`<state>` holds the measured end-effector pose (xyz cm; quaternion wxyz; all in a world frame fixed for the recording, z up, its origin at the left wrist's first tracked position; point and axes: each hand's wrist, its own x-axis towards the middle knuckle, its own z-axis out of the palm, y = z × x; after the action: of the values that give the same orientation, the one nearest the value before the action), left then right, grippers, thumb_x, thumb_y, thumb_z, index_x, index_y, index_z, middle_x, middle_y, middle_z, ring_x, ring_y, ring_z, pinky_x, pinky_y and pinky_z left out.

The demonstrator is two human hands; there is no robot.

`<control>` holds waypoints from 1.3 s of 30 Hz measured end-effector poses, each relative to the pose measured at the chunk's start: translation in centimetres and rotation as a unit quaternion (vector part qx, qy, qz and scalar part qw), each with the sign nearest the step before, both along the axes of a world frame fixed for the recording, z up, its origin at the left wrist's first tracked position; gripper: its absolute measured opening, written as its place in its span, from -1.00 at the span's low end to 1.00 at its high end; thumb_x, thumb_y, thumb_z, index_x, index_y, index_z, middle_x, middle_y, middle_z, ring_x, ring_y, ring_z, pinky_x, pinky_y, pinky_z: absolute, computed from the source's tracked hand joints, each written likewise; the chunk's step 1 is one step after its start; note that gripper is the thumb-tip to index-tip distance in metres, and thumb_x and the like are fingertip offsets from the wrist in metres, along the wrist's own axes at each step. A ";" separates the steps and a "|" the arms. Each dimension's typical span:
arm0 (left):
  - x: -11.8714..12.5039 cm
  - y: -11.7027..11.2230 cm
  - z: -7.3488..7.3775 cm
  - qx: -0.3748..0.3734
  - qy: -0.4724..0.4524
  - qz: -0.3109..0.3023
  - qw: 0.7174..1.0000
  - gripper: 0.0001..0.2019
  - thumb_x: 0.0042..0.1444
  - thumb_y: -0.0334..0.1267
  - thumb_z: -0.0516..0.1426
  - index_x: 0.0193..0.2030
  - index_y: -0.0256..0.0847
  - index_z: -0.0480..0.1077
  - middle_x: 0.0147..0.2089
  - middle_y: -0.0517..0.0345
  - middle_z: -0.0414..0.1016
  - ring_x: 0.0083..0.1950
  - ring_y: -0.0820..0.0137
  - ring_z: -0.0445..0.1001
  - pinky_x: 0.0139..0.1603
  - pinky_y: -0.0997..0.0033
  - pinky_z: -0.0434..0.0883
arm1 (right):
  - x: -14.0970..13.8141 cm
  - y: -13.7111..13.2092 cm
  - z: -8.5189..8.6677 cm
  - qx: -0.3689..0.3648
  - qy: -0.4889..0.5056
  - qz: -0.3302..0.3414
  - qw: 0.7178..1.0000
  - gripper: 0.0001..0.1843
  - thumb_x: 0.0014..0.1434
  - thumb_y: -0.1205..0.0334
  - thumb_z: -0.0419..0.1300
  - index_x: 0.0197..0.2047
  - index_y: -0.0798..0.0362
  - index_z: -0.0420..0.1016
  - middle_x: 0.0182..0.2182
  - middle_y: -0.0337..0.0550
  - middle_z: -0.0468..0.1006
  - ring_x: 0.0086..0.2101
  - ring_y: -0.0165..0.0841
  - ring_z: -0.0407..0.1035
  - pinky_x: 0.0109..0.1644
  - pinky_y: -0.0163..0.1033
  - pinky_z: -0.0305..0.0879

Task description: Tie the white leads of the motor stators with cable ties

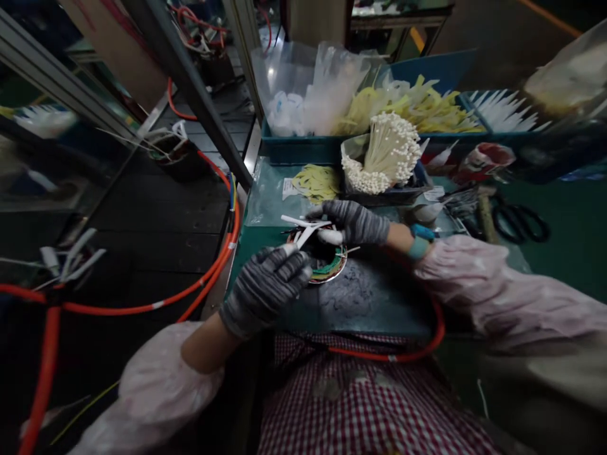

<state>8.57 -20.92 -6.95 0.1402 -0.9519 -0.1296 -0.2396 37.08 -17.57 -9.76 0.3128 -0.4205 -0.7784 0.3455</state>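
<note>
A round wound coil core (332, 270), like a motor stator with green and brown edging, sits on the bench in front of me. Over its far left side are white sleeves or tubes (306, 235) that fork like a Y. My left hand (268, 287), in a grey striped glove, pinches the lower end of these white sleeves. My right hand (353, 224), gloved alike, has its fingers closed around the far end of the sleeves, above the core. The core's inside is dark, and its far rim is partly hidden by my hands.
Yellow strips (317, 182) lie on a plastic bag behind the core. A bundle of white-tipped ties (386, 155) stands in a box, before blue bins (303, 150). Scissors (519, 221) and a hammer (486, 215) lie right. Orange cable (203, 284) loops at left; another orange cable (379, 357) crosses my lap.
</note>
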 end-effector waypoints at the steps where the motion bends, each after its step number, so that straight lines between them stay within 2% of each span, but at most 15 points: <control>1: -0.1 -0.3 -0.6 -0.014 -0.017 0.012 1.000 -0.82 0.44 -0.34 0.11 -0.01 -0.17 0.57 0.12 0.03 0.73 0.23 0.10 0.62 0.19 0.04 0.54 | 0.2 -1.0 -0.4 0.019 0.002 -0.049 0.999 -0.38 0.28 -0.02 0.31 0.32 0.09 0.54 0.07 0.04 0.73 -0.01 -0.14 0.63 0.16 0.00 0.60; 4: -0.4 -0.1 -2.6 -0.062 -0.046 0.011 0.997 -0.84 0.46 -0.14 0.19 0.01 -0.12 0.52 0.21 0.08 0.69 0.40 0.07 0.52 0.44 -0.05 0.42 | 1.4 -6.2 -1.4 0.034 -0.012 -0.162 0.986 -0.31 0.43 -0.04 0.20 0.51 0.10 0.33 0.27 0.14 0.61 0.19 -0.09 0.57 0.34 0.09 0.51; 6: -0.2 0.5 -3.8 -0.090 -0.065 -0.006 0.994 -0.77 0.40 -0.04 0.29 0.00 -0.11 0.48 0.10 0.10 0.72 0.37 0.09 0.55 0.44 -0.03 0.45 | 2.9 -10.2 -1.8 0.013 -0.035 -0.203 0.979 -0.40 0.47 -0.06 0.19 0.46 0.01 0.39 0.26 0.09 0.64 0.20 -0.07 0.58 0.31 0.10 0.55; 8: 0.3 0.8 -4.7 -0.120 -0.098 -0.017 0.988 -0.68 0.32 0.01 0.37 -0.04 -0.13 0.44 -0.04 0.10 0.71 0.27 0.11 0.62 0.38 0.00 0.50 | 4.3 -13.4 -2.3 -0.018 -0.067 -0.234 0.970 -0.51 0.49 -0.06 0.18 0.37 -0.07 0.48 0.13 0.00 0.73 0.07 -0.08 0.67 0.16 0.06 0.65; 10: 1.2 0.4 -5.4 -0.136 -0.137 -0.004 0.981 -0.63 0.26 0.02 0.42 -0.11 -0.14 0.40 -0.16 0.14 0.67 0.10 0.16 0.68 0.31 0.01 0.55 | 5.4 -14.8 -3.1 0.007 -0.100 -0.264 0.959 -0.55 0.50 -0.07 0.18 0.32 -0.10 0.52 0.05 -0.03 0.77 -0.05 -0.07 0.70 0.03 0.06 0.68; 13: 2.8 -1.2 -6.0 -0.114 -0.178 0.064 0.975 -0.60 0.22 0.02 0.45 -0.19 -0.11 0.35 -0.33 0.26 0.59 -0.10 0.22 0.67 0.19 0.01 0.57 | 5.8 -13.3 -4.6 0.098 -0.180 -0.310 0.928 -0.53 0.49 -0.13 0.15 0.27 -0.06 0.59 -0.06 0.01 0.79 -0.18 -0.04 0.69 -0.15 0.03 0.64; 17: 3.8 -3.1 -6.3 -0.065 -0.189 0.123 0.972 -0.58 0.14 0.06 0.48 -0.21 -0.09 0.39 -0.35 0.25 0.60 -0.05 0.11 0.62 0.06 0.01 0.50 | 5.5 -8.3 -4.2 0.139 -0.262 -0.309 0.904 -0.53 0.48 -0.14 0.15 0.15 -0.02 0.70 -0.18 0.07 0.76 -0.30 -0.09 0.60 -0.31 -0.09 0.43; 21: 3.3 -3.1 -6.5 -0.075 -0.190 0.107 0.973 -0.58 0.08 0.06 0.50 -0.13 -0.06 0.46 -0.27 0.23 0.67 0.05 0.09 0.58 0.10 0.04 0.45 | 4.7 -3.7 -0.1 0.214 -0.276 -0.302 0.887 -0.64 0.42 -0.10 0.29 0.10 -0.09 0.70 0.01 0.07 0.72 0.01 0.02 0.54 0.09 0.11 0.45; 24: 2.9 -2.7 -6.6 -0.071 -0.186 0.104 0.974 -0.57 0.09 0.15 0.48 -0.13 -0.05 0.51 -0.25 0.20 0.67 0.09 0.09 0.55 0.12 0.07 0.43 | 4.1 0.0 2.6 0.233 -0.266 -0.344 0.870 -0.63 0.26 0.00 0.48 0.06 -0.04 0.68 0.24 0.14 0.61 0.26 0.20 0.37 0.40 0.42 0.22; 26: 2.9 -2.5 -6.9 -0.074 -0.179 0.101 0.976 -0.58 0.11 0.17 0.47 -0.15 -0.05 0.54 -0.24 0.20 0.67 0.11 0.10 0.54 0.14 0.09 0.41 | 3.9 2.6 3.2 0.224 -0.263 -0.353 0.869 -0.63 0.16 0.12 0.54 -0.01 0.06 0.68 0.31 0.22 0.54 0.33 0.30 0.27 0.45 0.54 0.09; 29: 2.9 -2.6 -7.6 -0.086 -0.171 0.102 0.976 -0.61 0.09 0.15 0.48 -0.14 -0.02 0.56 -0.22 0.22 0.67 0.17 0.10 0.51 0.21 0.09 0.35 | 3.8 5.2 2.9 0.225 -0.227 -0.372 0.871 -0.79 0.27 0.17 0.43 -0.16 0.17 0.67 0.25 0.22 0.59 0.36 0.23 0.28 0.46 0.42 0.12; 31: 2.9 -2.6 -7.9 -0.092 -0.168 0.103 0.976 -0.58 0.06 0.16 0.50 -0.11 0.00 0.57 -0.19 0.22 0.68 0.21 0.08 0.49 0.23 0.07 0.31 | 3.9 5.5 2.8 0.230 -0.197 -0.371 0.878 -0.80 0.35 0.19 0.34 -0.23 0.16 0.66 0.14 0.14 0.67 0.31 0.10 0.37 0.42 0.24 0.24; 34: 2.8 -2.5 -8.1 -0.094 -0.169 0.092 0.977 -0.58 0.06 0.13 0.50 -0.09 -0.01 0.57 -0.18 0.23 0.69 0.23 0.07 0.48 0.26 0.05 0.28 | 3.9 4.0 3.3 0.215 -0.160 -0.307 0.913 -0.90 0.30 0.22 0.38 -0.23 0.05 0.70 0.04 0.05 0.71 0.14 -0.02 0.52 0.29 0.10 0.45; 36: 2.7 -2.3 -7.9 -0.095 -0.170 0.079 0.978 -0.63 0.11 0.09 0.49 -0.08 -0.01 0.57 -0.17 0.25 0.69 0.23 0.10 0.49 0.27 0.07 0.29 | 3.9 2.2 4.2 0.201 -0.121 -0.264 0.936 -0.93 0.29 0.17 0.41 -0.19 -0.05 0.70 -0.03 -0.02 0.72 0.02 -0.10 0.58 0.21 0.04 0.54; 39: 2.6 -2.1 -7.6 -0.098 -0.168 0.074 0.978 -0.68 0.19 0.11 0.43 -0.08 0.00 0.58 -0.16 0.25 0.69 0.20 0.14 0.51 0.26 0.11 0.30 | 3.7 -1.8 6.0 0.186 -0.036 -0.275 0.943 -0.81 0.43 -0.01 0.30 -0.05 -0.12 0.65 -0.06 -0.04 0.74 -0.05 -0.15 0.62 0.12 -0.01 0.57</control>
<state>11.14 -23.05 -14.50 0.0396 -0.8948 -0.2447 -0.3714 40.77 -19.34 -3.75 0.4401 -0.5647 -0.6936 0.0800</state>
